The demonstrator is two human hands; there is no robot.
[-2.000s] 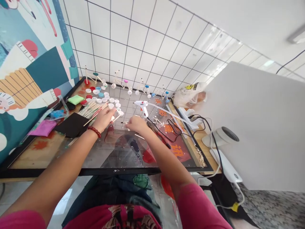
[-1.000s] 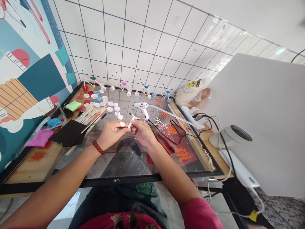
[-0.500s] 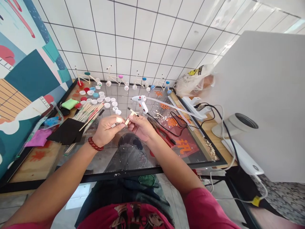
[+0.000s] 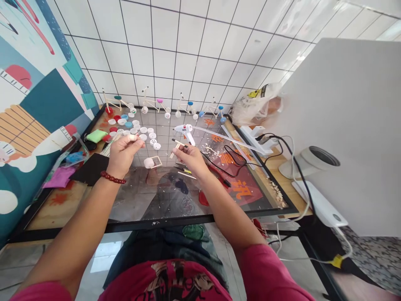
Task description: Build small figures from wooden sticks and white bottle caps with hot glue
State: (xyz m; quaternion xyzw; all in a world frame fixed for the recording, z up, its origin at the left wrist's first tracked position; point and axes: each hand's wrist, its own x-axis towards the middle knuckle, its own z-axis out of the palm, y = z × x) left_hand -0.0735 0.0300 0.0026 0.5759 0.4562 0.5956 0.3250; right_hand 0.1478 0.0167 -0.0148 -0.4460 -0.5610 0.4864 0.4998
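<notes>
Fingers on the right: the right hand (image 4: pixel 191 159) is pinching a small stick piece (image 4: pixel 178 142) with a black tip, thumb and finger pressing close to where the sticks are crossing
Fingers on the left: the left hand (image 4: pixel 120 154) is hanging over the left side, left of the white caps (image 4: pixel 157 146); its thumb and finger are bunching up, and I cannot tell if they are gripping anything
Stick piece: it is sticking out past the right fingertips, just near of the glue gun (image 4: pixel 184 130)
Stick frame: a little stick frame (image 4: pixel 161 160) is lying on the table (image 4: pixel 128 200) between the hands, with a white round piece (image 4: pixel 148 163) sitting at its left side
Soft grip: pinching gently is probably working best, as thin sticks may be twisting under a hard squeeze
Glue gun: its nose is pointing left, so keeping fingers away is being safe, as it may be hot
</notes>
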